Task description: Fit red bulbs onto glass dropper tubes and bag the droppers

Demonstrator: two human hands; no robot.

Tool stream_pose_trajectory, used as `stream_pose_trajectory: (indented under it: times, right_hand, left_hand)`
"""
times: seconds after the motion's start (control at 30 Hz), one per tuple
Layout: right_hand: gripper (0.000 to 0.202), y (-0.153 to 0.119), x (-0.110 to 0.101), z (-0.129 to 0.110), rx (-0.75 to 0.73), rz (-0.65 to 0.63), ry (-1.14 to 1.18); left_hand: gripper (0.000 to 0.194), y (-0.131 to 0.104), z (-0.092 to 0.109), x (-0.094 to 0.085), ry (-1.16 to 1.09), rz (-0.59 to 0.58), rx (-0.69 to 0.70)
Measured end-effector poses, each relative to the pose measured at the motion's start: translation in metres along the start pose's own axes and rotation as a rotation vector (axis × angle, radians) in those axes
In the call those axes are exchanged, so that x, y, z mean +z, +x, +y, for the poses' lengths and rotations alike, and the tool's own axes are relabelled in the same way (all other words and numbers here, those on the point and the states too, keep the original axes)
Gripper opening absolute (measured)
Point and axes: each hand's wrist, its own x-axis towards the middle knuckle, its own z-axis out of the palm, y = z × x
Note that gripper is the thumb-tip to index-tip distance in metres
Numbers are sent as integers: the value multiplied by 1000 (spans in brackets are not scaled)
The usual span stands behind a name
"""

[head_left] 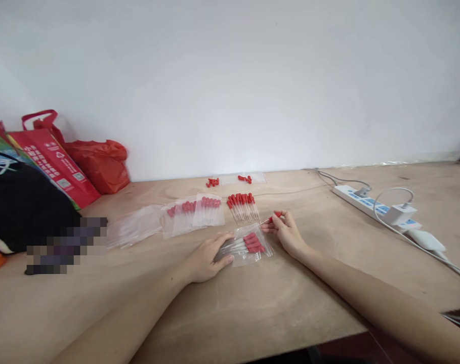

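A small clear plastic bag point(258, 253) with several red-capped glass droppers inside lies on the wooden table point(252, 313). My left hand point(207, 260) rests on the bag's left end and holds it down. My right hand point(286, 232) sits just right of the bag, pinching one red-capped dropper point(272, 219) between its fingertips. A loose row of droppers point(243, 205) lies just beyond the bag.
Filled bags of droppers point(194, 212) and empty clear bags point(134, 227) lie to the left. Loose red caps point(213, 182) sit by the wall. A power strip point(374, 206) with a charger and cables is at the right. Red shopping bags point(78, 162) stand at the far left.
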Motion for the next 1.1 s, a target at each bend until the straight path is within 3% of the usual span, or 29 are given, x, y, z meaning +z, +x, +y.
stream_pose_trajectory:
  times: [0.33, 0.6, 0.87, 1.0, 1.1]
  right_hand:
    - [37, -7, 5, -3, 128, -245, -281]
    - [30, -3, 5, -2, 166, -268, -330]
    - [23, 12, 9, 17, 78, -168, -385]
    - [23, 13, 9, 13, 75, -262, -318]
    - [18, 13, 10, 8, 91, -264, -346]
  left_hand:
    - [43, 0, 2, -1, -14, -10, -1]
    - [43, 1, 4, -1, -8, 5, 13]
    - [43, 1, 4, -1, -30, 6, 5]
    - [43, 1, 4, -1, -31, 9, 8]
    - [43, 1, 4, -2, -26, 10, 8]
